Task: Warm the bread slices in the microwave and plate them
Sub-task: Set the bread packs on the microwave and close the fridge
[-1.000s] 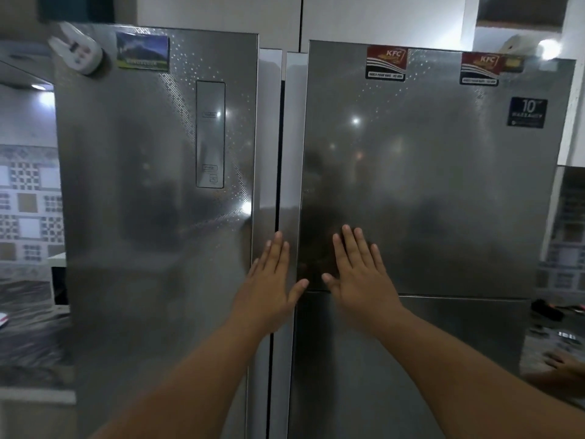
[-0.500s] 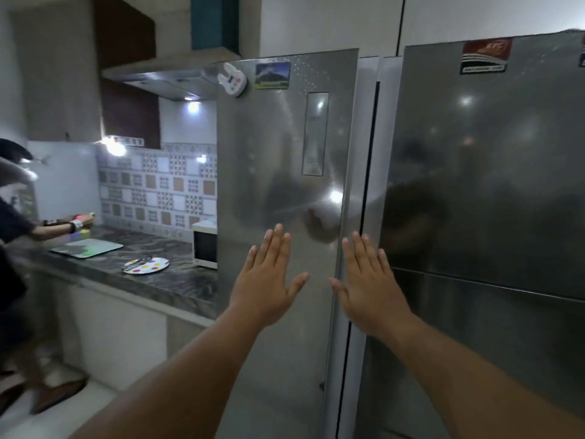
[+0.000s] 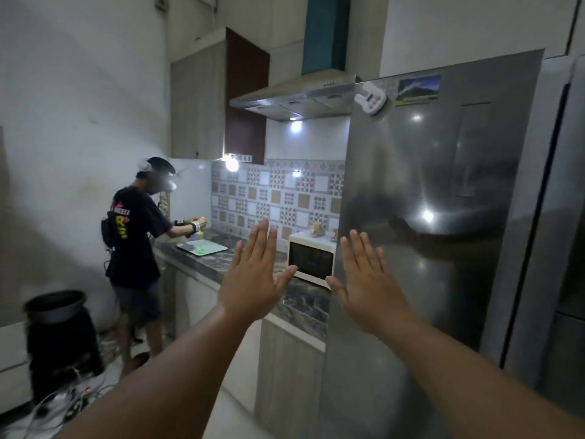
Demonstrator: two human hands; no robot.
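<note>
Both arms outstretched, left hand [image 3: 253, 282] and right hand [image 3: 368, 288] flat, fingers [image 3: 361, 248] straight.

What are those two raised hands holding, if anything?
Nothing. The left hand and right hand are both raised with fingers straight and empty, in front of the microwave.

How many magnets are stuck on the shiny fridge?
2. A white bunny magnet sits near the fridge's top left corner, and a picture magnet is just right of it. More may be hidden past the frame's right edge.
</note>
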